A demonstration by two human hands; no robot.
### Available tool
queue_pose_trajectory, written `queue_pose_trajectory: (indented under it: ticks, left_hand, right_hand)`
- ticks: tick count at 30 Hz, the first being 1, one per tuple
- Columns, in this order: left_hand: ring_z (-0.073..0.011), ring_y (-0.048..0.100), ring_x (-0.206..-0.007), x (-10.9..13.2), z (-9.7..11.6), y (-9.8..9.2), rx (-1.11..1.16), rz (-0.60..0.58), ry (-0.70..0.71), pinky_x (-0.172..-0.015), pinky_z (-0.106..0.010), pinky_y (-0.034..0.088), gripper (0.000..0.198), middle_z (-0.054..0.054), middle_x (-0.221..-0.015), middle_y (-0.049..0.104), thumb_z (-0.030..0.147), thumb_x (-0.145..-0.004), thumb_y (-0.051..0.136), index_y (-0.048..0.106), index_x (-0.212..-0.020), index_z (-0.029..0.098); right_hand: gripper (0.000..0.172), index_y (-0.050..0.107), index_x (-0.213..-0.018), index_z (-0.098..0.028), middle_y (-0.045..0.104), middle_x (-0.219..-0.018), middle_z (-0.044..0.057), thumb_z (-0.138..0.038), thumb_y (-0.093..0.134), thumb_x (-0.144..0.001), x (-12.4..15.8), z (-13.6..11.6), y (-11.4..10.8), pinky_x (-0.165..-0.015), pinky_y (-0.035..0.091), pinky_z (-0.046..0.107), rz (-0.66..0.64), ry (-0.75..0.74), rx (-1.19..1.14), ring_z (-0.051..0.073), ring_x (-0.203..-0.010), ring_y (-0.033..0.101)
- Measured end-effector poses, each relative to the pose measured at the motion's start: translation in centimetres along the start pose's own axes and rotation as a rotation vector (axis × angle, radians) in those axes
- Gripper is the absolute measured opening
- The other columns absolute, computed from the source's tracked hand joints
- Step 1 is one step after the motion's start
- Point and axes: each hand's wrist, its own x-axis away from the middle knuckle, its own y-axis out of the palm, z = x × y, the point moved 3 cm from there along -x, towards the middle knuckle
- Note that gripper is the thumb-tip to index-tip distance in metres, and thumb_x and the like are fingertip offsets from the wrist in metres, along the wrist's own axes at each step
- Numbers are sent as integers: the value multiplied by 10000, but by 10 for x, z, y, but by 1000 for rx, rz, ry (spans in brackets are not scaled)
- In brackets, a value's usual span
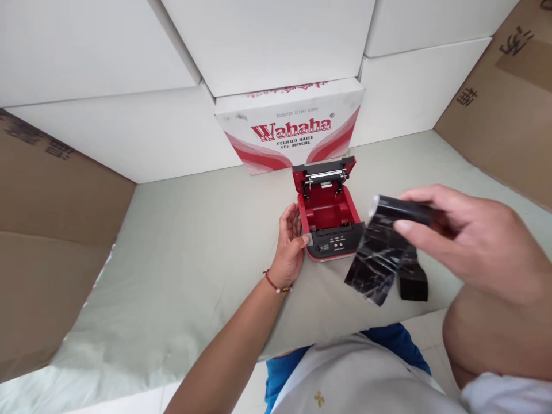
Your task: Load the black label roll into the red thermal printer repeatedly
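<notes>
A red and black label printer (330, 213) stands on the cloth-covered surface with its lid up. Its red inner bay is bare, and a roller shows under the raised lid. My left hand (291, 247) grips the printer's left side, thumb on the front corner and fingers along the wall. To the right of the printer, my right hand (470, 230) holds a black ribbon roll (399, 210) with a pale end, pinched between thumb and fingers. A loose, creased, shiny black strip (375, 259) hangs down from the roll. My right hand's other fingertips are partly hidden.
A black block-shaped thing (413, 282) lies on the greenish cloth (194, 259) below my right hand. Behind the printer stands a Wahaha water carton (288, 126) against white boxes (276, 40). Brown cardboard (56, 230) flanks both sides. The cloth's near edge lies before my body.
</notes>
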Motion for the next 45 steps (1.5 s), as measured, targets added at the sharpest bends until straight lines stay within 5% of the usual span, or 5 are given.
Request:
queue_pose_trajectory:
  ticks: [8,20,32,40,45]
  left_hand:
    - [-341,427,-1612,1,6,6,21,-17,-17,-1332,-525,379,800,-51,-1687,513,538,-775,927,594,-1483,377]
    - [-319,468,-1577,2,9,6,43,-2,-19,-1304,-473,408,724,-41,-1627,575,498,-761,934,653,-1414,360]
    - [-302,498,-1540,0,10,5,55,-11,-21,-1266,-446,442,718,-39,-1605,586,480,-750,942,662,-1400,354]
    - [-290,514,-1523,-1,10,4,61,-7,-24,-1253,-429,449,707,-38,-1591,598,465,-739,946,674,-1382,349]
    - [-300,507,-1536,-1,10,3,63,-11,-21,-1286,-459,425,714,-45,-1594,601,463,-739,947,671,-1387,347]
  right_hand:
    - [441,781,-1196,-242,608,-571,-44,-599,646,-976,46,86,66,-421,416,317,-263,175,-133,196,-453,568]
    - [435,776,-1305,-167,814,-1281,156,-374,494,-1046,31,157,70,-934,630,556,-65,-4,363,376,-1145,748]
    - [388,793,-1284,-288,806,-1270,115,-410,513,-1045,5,129,19,-866,595,524,-85,-84,409,386,-1145,731]
    - [382,774,-1304,-233,808,-1272,120,-234,563,-985,-33,69,69,-934,623,494,-296,-246,257,341,-1184,737]
    - [301,798,-1272,-290,828,-1166,70,-399,645,-1037,-30,63,18,-896,629,435,-323,-323,21,274,-1001,771]
